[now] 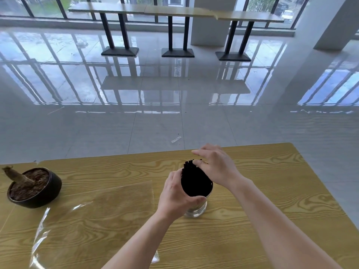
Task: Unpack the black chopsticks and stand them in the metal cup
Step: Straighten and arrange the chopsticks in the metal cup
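Note:
A bundle of black chopsticks (195,181) stands in the metal cup (197,209) near the middle of the wooden table (272,191). My left hand (174,193) wraps around the cup's left side, thumb across its front near the rim. My right hand (215,166) hovers at the top of the chopsticks, fingers straight, with fingertips touching their upper ends. Only the cup's shiny base shows below my left hand.
An empty clear plastic wrapper (87,220) lies flat on the table to the left of the cup. A dark round pot (35,188) with soil and a cut stump sits at the far left. Beyond the table's far edge is glossy tiled floor with high tables.

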Available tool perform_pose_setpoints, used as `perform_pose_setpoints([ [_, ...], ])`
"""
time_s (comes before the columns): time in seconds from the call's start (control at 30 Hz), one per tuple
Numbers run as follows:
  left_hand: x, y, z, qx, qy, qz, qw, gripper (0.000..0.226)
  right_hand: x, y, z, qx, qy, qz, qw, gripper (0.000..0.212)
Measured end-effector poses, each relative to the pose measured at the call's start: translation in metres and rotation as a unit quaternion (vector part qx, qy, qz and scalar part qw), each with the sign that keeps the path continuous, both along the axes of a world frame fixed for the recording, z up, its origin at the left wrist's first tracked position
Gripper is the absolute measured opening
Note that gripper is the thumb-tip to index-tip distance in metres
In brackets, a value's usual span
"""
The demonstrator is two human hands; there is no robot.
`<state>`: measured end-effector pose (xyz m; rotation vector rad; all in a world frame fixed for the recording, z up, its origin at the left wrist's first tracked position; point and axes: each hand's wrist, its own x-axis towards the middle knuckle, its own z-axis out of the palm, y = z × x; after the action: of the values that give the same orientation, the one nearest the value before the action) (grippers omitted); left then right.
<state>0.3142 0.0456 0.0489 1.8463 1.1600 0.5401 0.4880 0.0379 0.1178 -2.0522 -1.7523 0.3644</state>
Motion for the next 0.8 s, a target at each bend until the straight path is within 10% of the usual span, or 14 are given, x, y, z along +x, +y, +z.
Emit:
perform_pose_setpoints([
  [0.8,-0.002,-0.006,0.006,0.004,0.038,-0.010,0.999,0.096,-0.003,0.029,0.009,-0.058,-0.005,0.098,0.994,0.013],
])
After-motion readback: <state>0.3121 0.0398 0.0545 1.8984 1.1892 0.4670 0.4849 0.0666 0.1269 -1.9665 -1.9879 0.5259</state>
